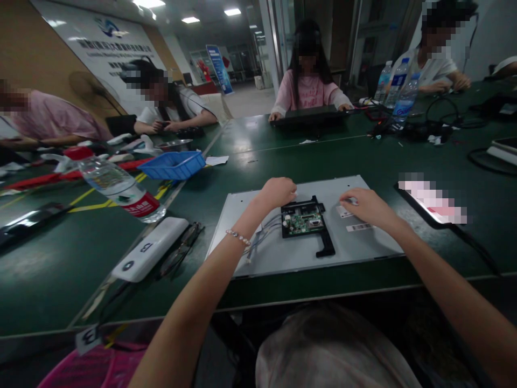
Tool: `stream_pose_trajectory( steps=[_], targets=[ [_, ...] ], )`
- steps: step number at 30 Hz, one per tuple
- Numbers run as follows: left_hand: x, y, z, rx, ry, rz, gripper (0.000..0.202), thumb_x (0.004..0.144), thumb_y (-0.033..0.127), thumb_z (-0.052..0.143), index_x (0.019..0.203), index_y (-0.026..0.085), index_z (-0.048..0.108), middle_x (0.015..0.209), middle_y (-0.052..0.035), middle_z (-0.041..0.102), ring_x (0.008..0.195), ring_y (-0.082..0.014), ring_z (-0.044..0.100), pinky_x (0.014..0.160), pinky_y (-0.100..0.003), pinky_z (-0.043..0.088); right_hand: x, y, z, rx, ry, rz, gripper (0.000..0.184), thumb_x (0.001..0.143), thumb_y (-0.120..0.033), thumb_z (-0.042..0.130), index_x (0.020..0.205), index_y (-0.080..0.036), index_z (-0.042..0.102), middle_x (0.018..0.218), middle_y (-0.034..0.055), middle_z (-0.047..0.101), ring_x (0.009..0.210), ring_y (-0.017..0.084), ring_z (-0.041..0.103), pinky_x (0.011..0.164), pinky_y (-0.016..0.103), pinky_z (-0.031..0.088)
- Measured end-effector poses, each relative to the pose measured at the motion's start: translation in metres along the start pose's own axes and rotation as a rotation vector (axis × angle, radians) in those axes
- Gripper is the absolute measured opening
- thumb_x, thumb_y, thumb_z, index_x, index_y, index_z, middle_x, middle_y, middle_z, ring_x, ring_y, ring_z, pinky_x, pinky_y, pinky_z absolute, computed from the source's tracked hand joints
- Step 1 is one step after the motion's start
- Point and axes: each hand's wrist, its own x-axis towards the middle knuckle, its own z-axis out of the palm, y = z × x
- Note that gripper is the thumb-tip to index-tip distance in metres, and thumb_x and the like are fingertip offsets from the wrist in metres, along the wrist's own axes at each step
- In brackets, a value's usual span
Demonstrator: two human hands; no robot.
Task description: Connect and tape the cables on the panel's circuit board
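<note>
A flat grey metal panel (pixel 274 256) lies on the table before me. On its middle sits a black plastic bracket (pixel 326 245) around a green circuit board (pixel 304 225), with thin grey cables (pixel 264 233) running off to the left. My left hand (pixel 278 192) is over the panel's far part, just behind the bracket's upper left corner. Its fingers are curled closed and what they hold, if anything, is hidden. To the right of the bracket, my right hand (pixel 365 206) has thumb and fingers pinched together above a white label (pixel 361 227). Anything in that pinch is too small to name.
Left of the panel are eyeglasses (pixel 181 249), a white power bank (pixel 151 249), a water bottle (pixel 121 186) and a blue tray (pixel 174 165). A lit phone (pixel 430 202) with a cable lies right. Several people sit around the table; bottles (pixel 398 86) stand at the far right.
</note>
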Motion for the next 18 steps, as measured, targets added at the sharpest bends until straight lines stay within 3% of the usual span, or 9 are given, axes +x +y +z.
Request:
stream_pose_trajectory(
  steps=[6,11,15,18],
  targets=[
    [-0.021,-0.010,-0.002,-0.154,0.093,-0.058,0.035,0.093,0.039,0.043,0.109,0.016,0.064,0.112,-0.0096,0.064,0.097,-0.0228,0.062,0.082,-0.031,0.046,0.000,-0.002,-0.001,0.016,-0.006,0.019,0.024,0.086,-0.029,0.051,0.098,-0.018,0.069,0.104,0.0100,0.068,0.095,0.025,0.062,0.086,0.041,0.048],
    [-0.051,-0.002,-0.001,-0.370,0.176,-0.054,0.049,0.094,0.042,0.042,0.133,0.014,0.044,0.135,-0.0125,0.050,0.121,-0.0249,0.050,0.101,-0.035,0.039,-0.004,0.003,-0.006,0.116,-0.067,0.034,0.031,0.079,-0.032,0.060,0.107,-0.022,0.069,0.113,0.0083,0.066,0.101,0.026,0.062,0.085,0.038,0.050],
    [-0.064,-0.002,0.006,-0.514,0.072,0.066,0.079,0.086,0.050,0.053,0.147,0.017,0.016,0.152,-0.0141,0.027,0.138,-0.0269,0.030,0.112,-0.039,0.026,-0.008,0.004,-0.005,0.130,-0.123,0.034,0.040,0.075,-0.030,0.065,0.114,-0.025,0.066,0.117,0.0076,0.064,0.103,0.026,0.061,0.085,0.039,0.051],
    [-0.067,-0.005,0.011,-0.622,-0.023,0.158,0.092,0.083,0.056,0.057,0.149,0.017,0.006,0.156,-0.0150,0.015,0.143,-0.0271,0.020,0.115,-0.039,0.021,-0.007,0.006,-0.002,0.073,-0.096,0.020,0.037,0.075,-0.028,0.063,0.113,-0.025,0.067,0.117,0.0080,0.063,0.103,0.026,0.061,0.087,0.040,0.051]
  ],
)
